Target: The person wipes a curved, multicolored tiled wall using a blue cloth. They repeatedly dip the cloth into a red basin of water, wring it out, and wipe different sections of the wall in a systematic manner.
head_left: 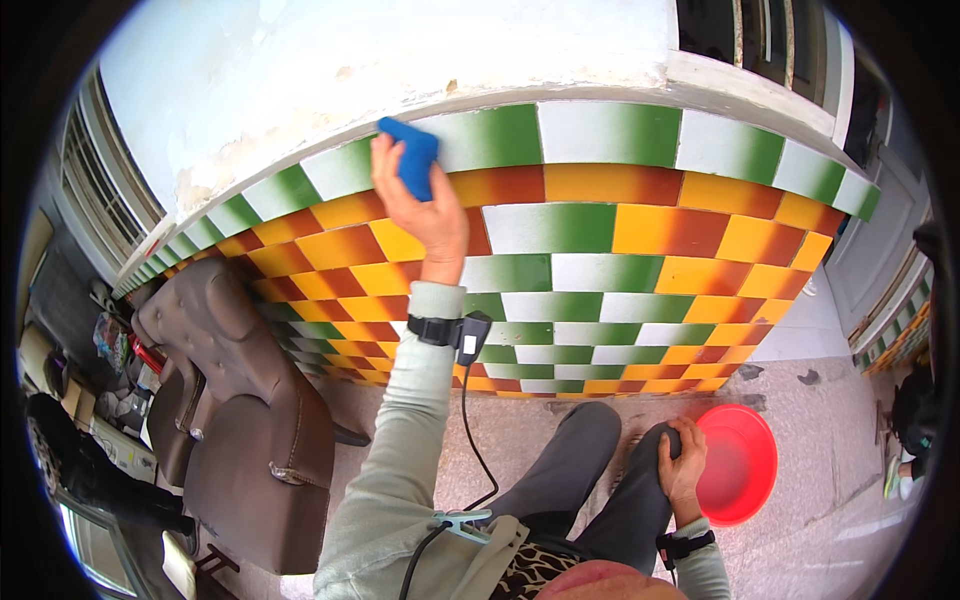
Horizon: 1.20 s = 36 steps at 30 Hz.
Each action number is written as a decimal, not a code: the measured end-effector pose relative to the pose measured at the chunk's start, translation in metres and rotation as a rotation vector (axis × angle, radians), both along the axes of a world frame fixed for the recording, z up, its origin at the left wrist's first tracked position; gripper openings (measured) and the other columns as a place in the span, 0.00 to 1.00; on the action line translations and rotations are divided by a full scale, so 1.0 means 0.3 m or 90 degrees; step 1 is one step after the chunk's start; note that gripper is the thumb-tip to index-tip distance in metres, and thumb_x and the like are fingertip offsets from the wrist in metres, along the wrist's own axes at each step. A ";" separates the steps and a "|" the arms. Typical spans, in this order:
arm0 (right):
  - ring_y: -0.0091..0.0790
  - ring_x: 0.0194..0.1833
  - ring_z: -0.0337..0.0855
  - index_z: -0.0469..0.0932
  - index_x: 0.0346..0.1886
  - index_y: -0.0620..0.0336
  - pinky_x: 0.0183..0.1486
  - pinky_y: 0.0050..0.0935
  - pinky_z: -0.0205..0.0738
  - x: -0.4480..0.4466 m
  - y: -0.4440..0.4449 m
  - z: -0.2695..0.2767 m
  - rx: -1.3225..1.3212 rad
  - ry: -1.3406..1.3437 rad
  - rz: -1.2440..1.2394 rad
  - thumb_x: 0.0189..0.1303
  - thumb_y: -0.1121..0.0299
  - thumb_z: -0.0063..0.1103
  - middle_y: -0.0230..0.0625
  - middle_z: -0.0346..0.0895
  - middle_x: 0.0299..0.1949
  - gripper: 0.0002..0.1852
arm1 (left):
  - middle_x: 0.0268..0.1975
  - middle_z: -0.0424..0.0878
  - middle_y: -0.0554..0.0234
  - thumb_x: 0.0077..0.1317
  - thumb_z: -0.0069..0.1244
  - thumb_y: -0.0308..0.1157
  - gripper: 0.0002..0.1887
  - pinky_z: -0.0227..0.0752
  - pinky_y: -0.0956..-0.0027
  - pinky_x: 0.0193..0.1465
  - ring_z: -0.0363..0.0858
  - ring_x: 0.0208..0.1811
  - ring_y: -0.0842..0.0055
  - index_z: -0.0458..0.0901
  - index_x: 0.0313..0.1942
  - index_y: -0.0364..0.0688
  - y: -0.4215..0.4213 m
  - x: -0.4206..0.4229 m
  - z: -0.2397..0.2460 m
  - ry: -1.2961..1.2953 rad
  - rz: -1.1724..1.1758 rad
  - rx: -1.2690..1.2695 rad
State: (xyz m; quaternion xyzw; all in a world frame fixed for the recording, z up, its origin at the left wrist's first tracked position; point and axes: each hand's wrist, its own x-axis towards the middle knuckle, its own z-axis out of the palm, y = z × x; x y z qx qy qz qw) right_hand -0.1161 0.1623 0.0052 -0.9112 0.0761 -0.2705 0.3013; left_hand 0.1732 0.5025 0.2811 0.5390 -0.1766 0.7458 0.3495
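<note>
My left hand [426,217] reaches up the tiled wall [581,225] and holds a folded blue cloth [417,161]. The cloth lies against the top row of green-and-white tiles, just under the ledge of the painted wall. My right hand [684,459] rests on my right knee, thumb apart from the fingers, with nothing held. Beside that knee, a red plastic basin [739,424] stands on the floor, with cloudy liquid visible inside.
A brown leather armchair [255,465] stands to my left against the wall. A person's dark-clothed leg [112,472] shows beyond it. Another person's shoe [892,478] is at the far right. A black cable [478,450] hangs from my left wrist, near a clothes peg [463,525].
</note>
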 end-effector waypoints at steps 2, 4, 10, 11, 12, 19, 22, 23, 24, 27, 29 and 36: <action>0.54 0.59 0.79 0.84 0.51 0.56 0.64 0.48 0.72 -0.003 -0.004 -0.002 0.003 0.003 -0.002 0.62 0.69 0.66 0.45 0.81 0.57 0.14 | 0.67 0.77 0.45 0.60 0.55 0.16 0.26 0.64 0.51 0.75 0.73 0.72 0.48 0.78 0.61 0.36 -0.083 0.009 -0.014 -0.015 0.004 0.082; 0.53 0.59 0.79 0.84 0.51 0.56 0.64 0.47 0.72 -0.007 -0.006 -0.003 0.007 0.000 -0.005 0.62 0.69 0.66 0.45 0.81 0.57 0.14 | 0.67 0.79 0.47 0.56 0.57 0.16 0.28 0.62 0.49 0.77 0.72 0.73 0.48 0.79 0.60 0.37 -0.169 0.005 -0.031 -0.014 -0.019 0.162; 0.52 0.58 0.80 0.84 0.50 0.57 0.63 0.46 0.72 -0.010 -0.005 -0.005 0.008 -0.030 -0.007 0.60 0.70 0.67 0.44 0.81 0.56 0.14 | 0.65 0.83 0.61 0.53 0.64 0.22 0.27 0.66 0.49 0.74 0.77 0.71 0.60 0.85 0.56 0.45 -0.443 -0.021 -0.039 0.020 -0.103 0.362; 0.52 0.57 0.80 0.84 0.49 0.57 0.63 0.45 0.72 -0.009 -0.004 -0.006 0.007 -0.036 -0.010 0.60 0.70 0.68 0.44 0.81 0.56 0.14 | 0.65 0.83 0.63 0.53 0.64 0.23 0.26 0.66 0.48 0.74 0.78 0.71 0.62 0.86 0.55 0.47 -0.470 -0.024 -0.037 0.024 -0.115 0.383; 0.52 0.57 0.80 0.84 0.49 0.58 0.63 0.45 0.72 -0.009 -0.003 -0.006 0.007 -0.039 -0.013 0.60 0.70 0.68 0.44 0.81 0.56 0.14 | 0.65 0.84 0.67 0.53 0.64 0.23 0.25 0.67 0.48 0.73 0.78 0.70 0.64 0.87 0.54 0.49 -0.486 -0.031 -0.041 0.051 -0.120 0.390; 0.51 0.57 0.81 0.84 0.49 0.58 0.61 0.44 0.72 -0.013 -0.011 -0.009 -0.008 -0.049 -0.013 0.59 0.70 0.68 0.43 0.81 0.55 0.14 | 0.64 0.85 0.70 0.51 0.59 0.19 0.26 0.54 0.42 0.79 0.75 0.72 0.60 0.88 0.52 0.50 -0.365 -0.025 -0.044 0.037 -0.029 0.344; 0.50 0.56 0.80 0.83 0.50 0.57 0.61 0.45 0.72 -0.016 -0.013 -0.015 -0.010 -0.047 -0.013 0.59 0.70 0.68 0.42 0.81 0.55 0.15 | 0.62 0.87 0.68 0.49 0.66 0.21 0.27 0.43 0.42 0.82 0.69 0.76 0.56 0.89 0.52 0.50 -0.261 -0.038 -0.048 0.071 -0.008 0.291; 0.50 0.57 0.80 0.83 0.50 0.57 0.61 0.45 0.72 -0.015 -0.015 -0.017 -0.006 -0.043 -0.013 0.59 0.69 0.68 0.42 0.81 0.55 0.15 | 0.62 0.87 0.66 0.48 0.67 0.21 0.27 0.44 0.41 0.82 0.69 0.74 0.55 0.88 0.52 0.48 -0.237 -0.041 -0.047 0.063 0.001 0.268; 0.50 0.57 0.80 0.83 0.50 0.57 0.61 0.45 0.71 -0.014 -0.016 -0.018 -0.001 -0.040 -0.013 0.59 0.69 0.68 0.42 0.81 0.55 0.15 | 0.62 0.86 0.65 0.48 0.67 0.21 0.27 0.46 0.41 0.81 0.70 0.72 0.55 0.88 0.52 0.47 -0.220 -0.045 -0.048 0.058 0.001 0.248; 0.50 0.57 0.79 0.83 0.50 0.56 0.61 0.45 0.71 -0.009 -0.013 -0.021 0.004 -0.030 -0.015 0.59 0.69 0.68 0.41 0.81 0.55 0.15 | 0.63 0.84 0.60 0.48 0.67 0.21 0.26 0.58 0.49 0.74 0.71 0.64 0.57 0.88 0.52 0.42 -0.218 -0.052 -0.047 0.054 0.032 0.222; 0.50 0.57 0.79 0.83 0.49 0.57 0.61 0.45 0.71 -0.005 -0.011 -0.021 -0.001 -0.037 -0.012 0.59 0.69 0.68 0.42 0.81 0.56 0.15 | 0.62 0.83 0.59 0.48 0.67 0.21 0.26 0.63 0.53 0.69 0.72 0.61 0.57 0.88 0.52 0.42 -0.257 -0.057 -0.048 0.057 0.020 0.215; 0.50 0.57 0.80 0.84 0.49 0.57 0.62 0.46 0.71 -0.006 -0.013 -0.011 0.010 -0.052 -0.003 0.59 0.69 0.68 0.42 0.81 0.56 0.14 | 0.59 0.84 0.70 0.45 0.67 0.24 0.28 0.65 0.61 0.58 0.78 0.51 0.67 0.89 0.52 0.50 -0.533 -0.060 0.002 0.018 -0.021 0.327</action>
